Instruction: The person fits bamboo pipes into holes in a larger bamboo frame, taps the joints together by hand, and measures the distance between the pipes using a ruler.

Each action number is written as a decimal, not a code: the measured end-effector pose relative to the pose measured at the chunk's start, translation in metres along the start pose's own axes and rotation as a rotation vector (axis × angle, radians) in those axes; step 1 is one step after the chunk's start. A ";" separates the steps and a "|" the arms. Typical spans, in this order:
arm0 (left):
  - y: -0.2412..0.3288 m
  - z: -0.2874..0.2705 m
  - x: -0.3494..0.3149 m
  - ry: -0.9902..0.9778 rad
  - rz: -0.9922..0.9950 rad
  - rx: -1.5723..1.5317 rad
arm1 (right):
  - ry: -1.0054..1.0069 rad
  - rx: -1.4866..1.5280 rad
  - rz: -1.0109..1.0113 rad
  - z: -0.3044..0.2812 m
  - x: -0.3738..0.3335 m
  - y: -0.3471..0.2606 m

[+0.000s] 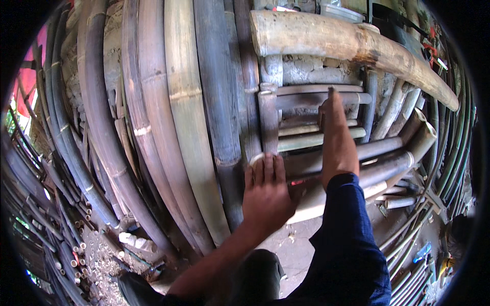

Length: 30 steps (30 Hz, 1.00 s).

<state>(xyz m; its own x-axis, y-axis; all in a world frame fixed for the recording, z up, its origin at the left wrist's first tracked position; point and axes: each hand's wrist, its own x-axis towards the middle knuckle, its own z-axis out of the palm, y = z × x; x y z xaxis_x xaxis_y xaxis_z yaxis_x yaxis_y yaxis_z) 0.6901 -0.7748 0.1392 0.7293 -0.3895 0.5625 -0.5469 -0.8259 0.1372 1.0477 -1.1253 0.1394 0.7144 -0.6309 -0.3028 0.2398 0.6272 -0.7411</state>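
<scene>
My left hand (268, 196) grips the left end of a dark bamboo pole (380, 148), its fingers laid over the pale cut rim and the thumb on the near side. Farther off and to the right, my right hand (331, 108) reaches out at the end of a dark blue sleeve. It is seen edge-on against the dark upper rail (298, 101) of a bamboo frame, so its fingers are mostly hidden. An upright bamboo post (268, 120) stands at that frame's left side. Another dark bamboo pole (390, 167) lies nearer, below my right forearm.
Long, thick bamboo poles (189, 102) lean in a row at the left. A thick pale bamboo log (326, 35) lies across the top of the frame. Thinner green poles (451, 137) stand at the right. Wood shavings (104, 270) and cut pieces litter the floor at lower left.
</scene>
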 end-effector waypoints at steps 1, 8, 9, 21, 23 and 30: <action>0.001 -0.003 -0.005 0.009 -0.005 0.009 | -0.010 -0.025 0.073 0.004 0.005 0.023; 0.005 -0.007 0.006 -0.088 -0.001 -0.052 | -0.016 -0.251 0.124 0.023 0.082 0.026; -0.005 -0.001 0.007 -0.138 -0.048 0.007 | -0.069 -0.149 0.178 0.030 0.041 0.078; 0.001 -0.001 0.010 -0.056 -0.023 -0.039 | 0.219 -0.465 -0.068 -0.028 0.057 0.044; 0.000 -0.004 0.002 -0.056 -0.035 0.010 | 0.283 -0.027 -0.008 -0.023 0.024 0.054; 0.024 -0.022 -0.022 -0.030 -0.005 -0.038 | 0.184 0.496 -0.109 -0.055 -0.024 0.017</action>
<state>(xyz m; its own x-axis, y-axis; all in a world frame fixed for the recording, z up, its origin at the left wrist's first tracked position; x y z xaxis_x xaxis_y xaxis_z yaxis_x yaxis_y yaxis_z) 0.6519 -0.7772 0.1484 0.7438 -0.3979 0.5371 -0.5580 -0.8120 0.1712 0.9979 -1.1247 0.1011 0.5515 -0.7460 -0.3732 0.6196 0.6659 -0.4155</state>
